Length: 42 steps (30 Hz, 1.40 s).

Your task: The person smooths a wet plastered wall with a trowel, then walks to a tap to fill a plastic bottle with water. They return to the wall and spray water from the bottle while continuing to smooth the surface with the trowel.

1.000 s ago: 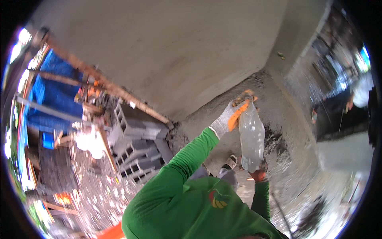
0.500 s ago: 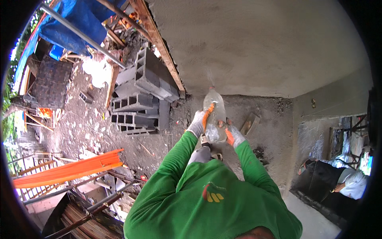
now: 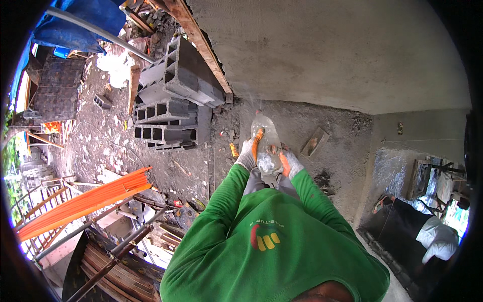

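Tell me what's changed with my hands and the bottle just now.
Your gloved left hand has moved from the far end of the plastic bottle to its left side, your gloved right hand from the near end to its right side. Its capped end now shows, pointing toward the grey wall. Both hands still hold it; the hollow concrete blocks remain stacked.

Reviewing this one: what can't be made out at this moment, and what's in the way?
All in the head view:
- Left hand: most fingers hidden behind the bottle.
- Cap: too small to tell whether it has a hole.
- Person at right: too small and dark to tell what their hands do.
- Blue tarp: cut off by the picture's upper left rim, so its full extent is unknown.
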{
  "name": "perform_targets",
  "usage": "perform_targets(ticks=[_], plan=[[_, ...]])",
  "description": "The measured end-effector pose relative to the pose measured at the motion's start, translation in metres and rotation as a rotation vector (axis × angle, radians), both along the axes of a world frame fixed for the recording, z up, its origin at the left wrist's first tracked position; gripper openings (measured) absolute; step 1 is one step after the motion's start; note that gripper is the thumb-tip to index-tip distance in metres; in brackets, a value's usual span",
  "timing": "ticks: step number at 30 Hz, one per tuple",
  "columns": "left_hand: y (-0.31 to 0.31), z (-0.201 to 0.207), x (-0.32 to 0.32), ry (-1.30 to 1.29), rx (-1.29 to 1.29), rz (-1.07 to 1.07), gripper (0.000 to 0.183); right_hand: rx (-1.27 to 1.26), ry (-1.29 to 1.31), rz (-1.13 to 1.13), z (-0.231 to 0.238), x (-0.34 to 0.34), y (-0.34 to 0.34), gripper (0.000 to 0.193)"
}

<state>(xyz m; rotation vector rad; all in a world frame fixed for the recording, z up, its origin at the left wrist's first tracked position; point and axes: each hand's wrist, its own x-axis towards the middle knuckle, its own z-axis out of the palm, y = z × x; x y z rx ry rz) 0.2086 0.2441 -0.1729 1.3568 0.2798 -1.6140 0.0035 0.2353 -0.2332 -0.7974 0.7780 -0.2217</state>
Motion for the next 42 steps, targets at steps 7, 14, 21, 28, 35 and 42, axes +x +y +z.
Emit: perform_targets(ticks=[7,14,21,28,35,42], plan=[[0.000,-0.065,-0.004,-0.101,0.083,-0.071,0.073,0.028,0.136,-0.226,0.031,0.014,-0.011,0.066],[0.006,-0.112,0.003,0.149,0.051,0.109,0.070,-0.183,0.663,-0.076,0.005,0.060,-0.025,0.069],[-0.016,-0.157,0.013,0.060,0.078,-0.132,0.079,-0.201,0.557,-0.301,-0.041,0.061,-0.022,0.061],[-0.032,-0.126,-0.029,0.056,0.042,-0.149,0.063,-0.405,0.787,-0.198,-0.001,0.021,-0.021,0.053],[-0.045,-0.039,-0.076,-0.077,-0.077,-0.220,0.071,-0.446,0.618,-0.382,0.024,-0.039,-0.001,0.058],[-0.023,0.019,-0.123,-0.115,-0.158,-0.021,0.063,-0.594,0.611,-0.277,0.107,-0.085,-0.012,0.064]])
